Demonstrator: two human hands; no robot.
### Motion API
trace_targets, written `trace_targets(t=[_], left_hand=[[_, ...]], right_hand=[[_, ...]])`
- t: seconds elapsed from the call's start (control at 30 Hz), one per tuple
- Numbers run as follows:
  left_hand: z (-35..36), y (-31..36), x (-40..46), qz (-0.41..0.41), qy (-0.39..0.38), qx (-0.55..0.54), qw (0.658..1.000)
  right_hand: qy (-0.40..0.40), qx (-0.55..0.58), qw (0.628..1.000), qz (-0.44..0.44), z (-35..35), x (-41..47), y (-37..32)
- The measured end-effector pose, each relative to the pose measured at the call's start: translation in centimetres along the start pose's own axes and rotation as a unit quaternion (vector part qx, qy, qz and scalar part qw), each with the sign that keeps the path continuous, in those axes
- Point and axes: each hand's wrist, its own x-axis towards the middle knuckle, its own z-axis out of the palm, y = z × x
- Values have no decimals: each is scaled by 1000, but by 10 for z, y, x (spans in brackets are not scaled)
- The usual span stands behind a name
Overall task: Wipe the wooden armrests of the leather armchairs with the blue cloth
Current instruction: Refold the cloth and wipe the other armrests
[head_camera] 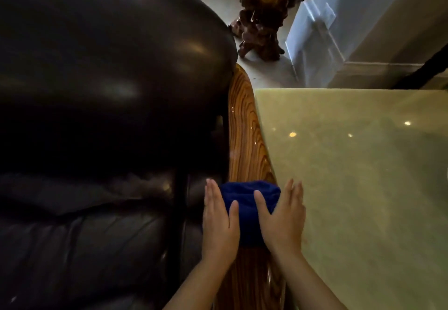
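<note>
1. Two hands press on the cloth, one on each side, with fingers straight and flat rather than curled; neither clenches it.
2. The left hand lies on the cloth's left edge, its thumb on the blue fabric and its other fingers pointing away from the person, over the gap beside the leather.
3. The right hand lies on the cloth's right edge, its thumb across the fabric and its other fingers reaching over the bench's near edge.
4. The cloth is dark blue and bunched, draped across the width of the armrest, covering it between the two hands.
5. The armrest is glossy striped wood, running away from the person and curving left up to the chair back; more of it shows below the cloth, between the forearms.
6. The armchair is dark leather, filling the left side, its rounded back touching the armrest's far end.
7. The bench is pale green and polished, just beside the armrest on the right, showing small light reflections.
8. A dark carved wood sculpture stands on the floor beyond the chair.
</note>
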Motion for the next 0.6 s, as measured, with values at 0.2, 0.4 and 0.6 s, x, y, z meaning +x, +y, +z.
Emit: trace_targets(t=[0.2, 0.4, 0.6], left_hand=[[19, -6, 23, -36, 27, -49, 998], [19, -10, 39, -70, -21, -110, 991], [17, -4, 70, -68, -44, -152, 985]], right_hand=[[76, -14, 997, -18, 27, 20, 1], [84, -43, 995, -30, 32, 35, 0], [75, -57, 995, -37, 35, 60, -10]])
